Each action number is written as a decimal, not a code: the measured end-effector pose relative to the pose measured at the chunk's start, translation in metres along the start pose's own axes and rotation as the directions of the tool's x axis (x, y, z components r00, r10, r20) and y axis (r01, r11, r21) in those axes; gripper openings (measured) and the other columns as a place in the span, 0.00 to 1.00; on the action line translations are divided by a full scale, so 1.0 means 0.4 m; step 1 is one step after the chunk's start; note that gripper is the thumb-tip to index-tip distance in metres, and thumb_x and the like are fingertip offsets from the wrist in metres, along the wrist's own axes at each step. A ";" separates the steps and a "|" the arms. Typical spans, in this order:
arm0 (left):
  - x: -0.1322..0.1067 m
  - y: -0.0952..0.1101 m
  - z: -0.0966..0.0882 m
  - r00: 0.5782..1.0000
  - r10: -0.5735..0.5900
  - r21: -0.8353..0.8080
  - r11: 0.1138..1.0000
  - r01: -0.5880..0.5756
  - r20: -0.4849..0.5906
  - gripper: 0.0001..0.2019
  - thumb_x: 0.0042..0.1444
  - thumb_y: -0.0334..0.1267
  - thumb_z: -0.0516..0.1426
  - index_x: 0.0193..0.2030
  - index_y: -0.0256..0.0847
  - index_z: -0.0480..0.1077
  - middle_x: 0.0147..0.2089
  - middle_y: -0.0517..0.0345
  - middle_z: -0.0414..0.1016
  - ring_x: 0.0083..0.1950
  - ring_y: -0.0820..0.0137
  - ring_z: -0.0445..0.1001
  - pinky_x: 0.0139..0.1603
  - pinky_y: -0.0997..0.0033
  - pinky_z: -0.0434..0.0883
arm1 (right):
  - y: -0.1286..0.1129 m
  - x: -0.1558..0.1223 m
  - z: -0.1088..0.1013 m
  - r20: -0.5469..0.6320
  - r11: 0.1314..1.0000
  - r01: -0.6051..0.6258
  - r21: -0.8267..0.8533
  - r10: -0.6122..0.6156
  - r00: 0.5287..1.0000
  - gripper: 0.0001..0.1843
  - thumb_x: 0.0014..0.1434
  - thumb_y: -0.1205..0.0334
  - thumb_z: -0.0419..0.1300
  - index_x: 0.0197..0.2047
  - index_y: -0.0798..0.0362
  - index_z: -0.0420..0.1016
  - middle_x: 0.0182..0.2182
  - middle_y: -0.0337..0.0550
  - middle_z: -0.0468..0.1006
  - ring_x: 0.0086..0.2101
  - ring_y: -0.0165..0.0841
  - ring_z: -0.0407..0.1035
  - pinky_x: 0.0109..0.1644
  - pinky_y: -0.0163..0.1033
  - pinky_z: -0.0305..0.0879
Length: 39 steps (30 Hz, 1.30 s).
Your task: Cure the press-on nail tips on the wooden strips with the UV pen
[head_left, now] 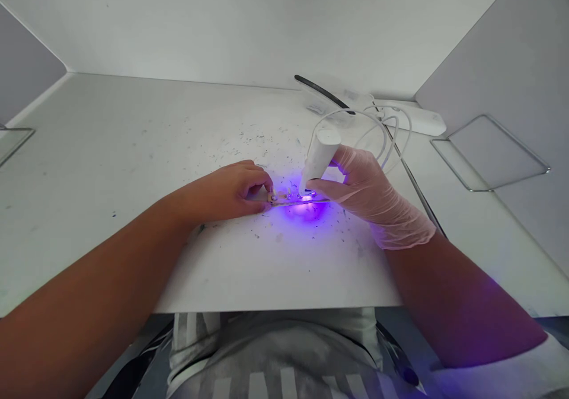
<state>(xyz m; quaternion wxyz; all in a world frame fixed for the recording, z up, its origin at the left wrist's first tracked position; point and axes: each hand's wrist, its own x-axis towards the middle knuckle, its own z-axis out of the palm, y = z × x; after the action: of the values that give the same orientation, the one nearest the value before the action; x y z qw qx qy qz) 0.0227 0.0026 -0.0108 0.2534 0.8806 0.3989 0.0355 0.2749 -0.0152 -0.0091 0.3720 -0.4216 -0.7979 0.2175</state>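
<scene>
My bare left hand [237,190] pinches the left end of a thin narrow strip [283,198] lying on the white table. Small pieces, too small to name, sit along the strip. In a thin clear glove, my right hand [362,182] grips a white handheld UV lamp [323,153], tilted with its lower end just over the strip. Violet light from the lamp falls on the strip and the tabletop around it. Whether the lamp touches the strip, I cannot tell. The strip's right end is partly behind my gloved fingers.
Dark crumbs [249,138] are scattered on the white table [111,150]. A white cord [384,132] loops behind my right hand. At the back right lie a black-edged clear item [324,93] and a long white device [415,118]. Wire frames [489,153] stick out at both sides.
</scene>
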 end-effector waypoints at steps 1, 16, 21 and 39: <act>0.000 0.000 0.000 1.000 0.000 0.000 1.000 0.000 0.002 0.14 0.58 0.47 0.58 0.46 0.43 0.75 0.38 0.55 0.71 0.42 0.66 0.69 0.41 0.67 0.66 | 0.000 0.000 0.000 -0.001 1.000 -0.001 -0.001 0.001 1.000 0.04 0.51 0.66 0.64 0.32 0.51 0.73 0.28 0.34 0.76 0.30 0.29 0.70 0.35 0.38 0.66; 0.000 -0.003 0.002 1.000 -0.007 -0.012 1.000 0.007 -0.003 0.15 0.58 0.48 0.58 0.47 0.45 0.76 0.40 0.55 0.72 0.43 0.65 0.69 0.43 0.65 0.67 | 0.005 -0.001 -0.001 0.008 1.000 0.010 0.013 -0.010 1.000 0.05 0.51 0.66 0.64 0.33 0.51 0.73 0.28 0.34 0.76 0.30 0.29 0.70 0.35 0.38 0.66; 0.001 0.001 0.001 1.000 -0.006 -0.007 1.000 0.007 0.010 0.14 0.58 0.47 0.58 0.46 0.44 0.76 0.37 0.56 0.70 0.42 0.66 0.68 0.41 0.66 0.66 | 0.005 -0.002 0.000 0.014 1.000 0.001 0.011 -0.001 1.000 0.05 0.51 0.66 0.64 0.33 0.51 0.74 0.29 0.34 0.76 0.30 0.29 0.70 0.35 0.38 0.65; 0.000 -0.006 0.003 1.000 0.002 0.003 1.000 -0.002 -0.006 0.14 0.58 0.47 0.58 0.47 0.44 0.76 0.39 0.56 0.72 0.42 0.66 0.69 0.41 0.67 0.67 | 0.004 -0.002 0.001 0.001 1.000 0.017 0.015 -0.017 1.000 0.05 0.51 0.67 0.64 0.33 0.51 0.73 0.28 0.34 0.76 0.30 0.29 0.70 0.35 0.38 0.66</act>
<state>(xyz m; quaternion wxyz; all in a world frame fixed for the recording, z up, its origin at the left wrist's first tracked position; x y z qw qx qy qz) 0.0213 0.0033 -0.0132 0.2506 0.8812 0.3990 0.0378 0.2757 -0.0150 -0.0109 0.3765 -0.4119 -0.7999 0.2208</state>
